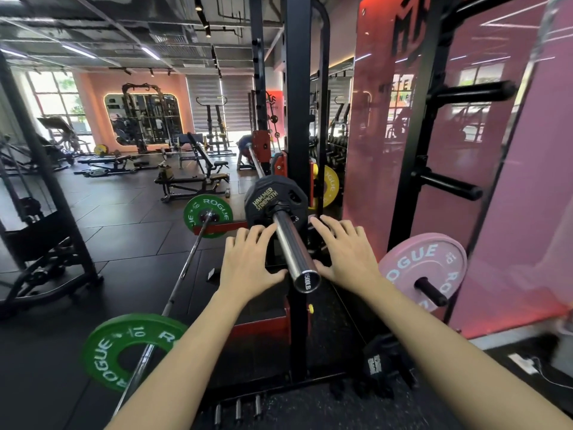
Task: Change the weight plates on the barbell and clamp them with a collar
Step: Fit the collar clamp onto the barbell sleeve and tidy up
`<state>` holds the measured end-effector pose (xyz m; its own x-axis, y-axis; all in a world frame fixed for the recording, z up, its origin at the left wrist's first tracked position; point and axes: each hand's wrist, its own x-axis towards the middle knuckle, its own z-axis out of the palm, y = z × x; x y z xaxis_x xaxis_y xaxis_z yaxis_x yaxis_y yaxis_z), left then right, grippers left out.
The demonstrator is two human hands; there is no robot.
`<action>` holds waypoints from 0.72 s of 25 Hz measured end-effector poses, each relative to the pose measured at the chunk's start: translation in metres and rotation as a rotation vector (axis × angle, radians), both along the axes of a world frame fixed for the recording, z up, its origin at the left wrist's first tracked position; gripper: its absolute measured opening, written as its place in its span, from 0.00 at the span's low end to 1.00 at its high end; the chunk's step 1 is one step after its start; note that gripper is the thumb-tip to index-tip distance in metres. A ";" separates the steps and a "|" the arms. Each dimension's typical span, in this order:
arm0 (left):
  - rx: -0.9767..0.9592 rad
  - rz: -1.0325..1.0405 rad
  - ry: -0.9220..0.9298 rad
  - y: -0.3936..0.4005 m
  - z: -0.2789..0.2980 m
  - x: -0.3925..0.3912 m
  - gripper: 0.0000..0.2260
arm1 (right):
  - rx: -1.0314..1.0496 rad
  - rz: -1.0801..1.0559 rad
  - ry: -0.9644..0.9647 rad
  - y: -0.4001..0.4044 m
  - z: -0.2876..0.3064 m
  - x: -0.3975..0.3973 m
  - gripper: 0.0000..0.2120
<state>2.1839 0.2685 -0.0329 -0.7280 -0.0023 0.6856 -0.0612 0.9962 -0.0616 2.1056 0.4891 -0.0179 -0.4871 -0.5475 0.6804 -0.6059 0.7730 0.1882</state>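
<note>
A racked barbell points its steel sleeve (291,246) toward me, with a black Hammer Strength plate (263,200) seated far up it against the collar. My left hand (248,259) hovers just left of the sleeve, fingers spread, holding nothing. My right hand (347,252) mirrors it on the right side, fingers apart and empty. Both hands sit short of the black plate. A pink Rogue plate (403,268) hangs on a storage peg at the right. No loose clamp collar shows on the sleeve.
A second barbell (183,274) lies on the floor at left with green Rogue plates (124,346) at both ends. The black rack upright (297,119) stands right behind the sleeve. A yellow plate (330,184) sits behind it. Storage pegs (449,184) jut out at right. Benches fill the far room.
</note>
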 end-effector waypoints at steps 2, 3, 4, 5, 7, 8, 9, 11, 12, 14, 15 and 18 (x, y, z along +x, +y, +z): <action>-0.010 0.022 -0.003 0.014 0.002 0.023 0.41 | 0.010 -0.002 -0.009 0.013 0.001 0.019 0.41; -0.012 0.031 0.000 0.021 0.002 0.033 0.41 | 0.014 -0.001 -0.013 0.019 0.002 0.029 0.41; -0.011 0.040 0.006 0.029 0.003 0.046 0.40 | 0.014 0.007 -0.021 0.026 0.003 0.039 0.41; -0.013 0.049 0.009 0.038 0.002 0.057 0.40 | 0.012 0.017 -0.031 0.033 0.002 0.049 0.41; -0.024 0.082 0.017 0.056 -0.004 0.081 0.41 | 0.000 0.029 -0.047 0.047 -0.002 0.071 0.41; -0.033 0.094 0.016 0.066 -0.008 0.093 0.41 | -0.005 0.035 -0.055 0.055 -0.005 0.083 0.41; -0.041 0.105 0.003 0.076 -0.011 0.107 0.41 | -0.007 0.041 -0.065 0.063 -0.008 0.096 0.41; -0.032 0.134 -0.041 0.093 -0.018 0.132 0.42 | -0.001 0.051 -0.093 0.074 -0.015 0.120 0.41; -0.014 0.153 -0.066 0.100 -0.020 0.146 0.42 | -0.002 0.063 -0.114 0.078 -0.019 0.133 0.41; 0.009 0.212 -0.089 0.108 -0.021 0.173 0.42 | 0.004 0.087 -0.141 0.080 -0.020 0.158 0.41; 0.004 0.242 -0.087 0.109 -0.018 0.185 0.42 | 0.010 0.095 -0.139 0.078 -0.018 0.168 0.41; 0.009 0.291 -0.069 0.100 -0.009 0.220 0.39 | 0.015 0.129 -0.152 0.064 -0.013 0.192 0.41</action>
<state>2.4041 0.3684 -0.0421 -0.7404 -0.2237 0.6339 -0.3401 0.9381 -0.0662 2.2979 0.5535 -0.0306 -0.5089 -0.6218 0.5953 -0.7220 0.6849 0.0981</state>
